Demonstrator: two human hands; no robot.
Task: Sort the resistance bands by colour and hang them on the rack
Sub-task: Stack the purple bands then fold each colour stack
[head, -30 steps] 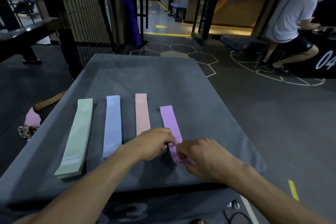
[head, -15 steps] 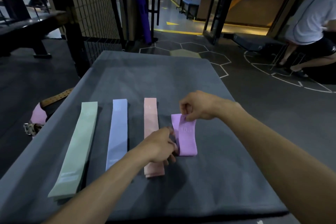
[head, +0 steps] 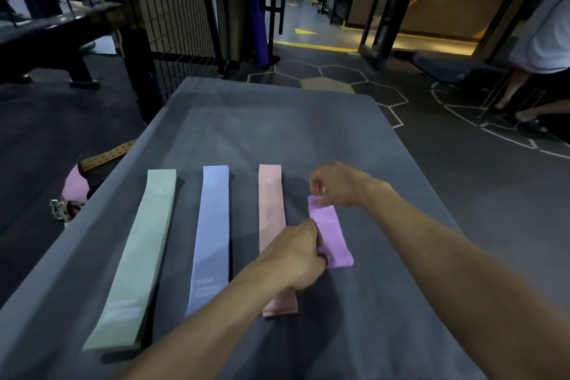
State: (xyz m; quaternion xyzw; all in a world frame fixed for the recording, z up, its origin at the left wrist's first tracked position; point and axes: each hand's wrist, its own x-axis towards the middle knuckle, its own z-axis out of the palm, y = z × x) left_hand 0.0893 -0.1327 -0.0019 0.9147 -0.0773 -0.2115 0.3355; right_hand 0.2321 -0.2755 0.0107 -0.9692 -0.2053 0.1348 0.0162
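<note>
Flat on a grey padded bench point(head: 277, 120) lie, from left to right, a green band point(head: 135, 256), a blue band point(head: 211, 234) and a pink band point(head: 271, 219). To their right a purple band point(head: 334, 241) is folded in half. My right hand point(head: 337, 183) pinches its far end. My left hand point(head: 296, 256) grips its left edge near the fold and crosses over the pink band's near part. No rack for the bands is in view.
A leather belt and a pink item point(head: 74, 185) lie on the floor left of the bench. A wire mesh panel point(head: 172, 9) and dark posts stand behind it. A person point(head: 543, 40) sits at the far right. Open floor lies to the right.
A second ago the purple band lay full length under both hands at its near end. My right hand has carried that end away from me, doubling the band over; since half a second ago little has moved.
</note>
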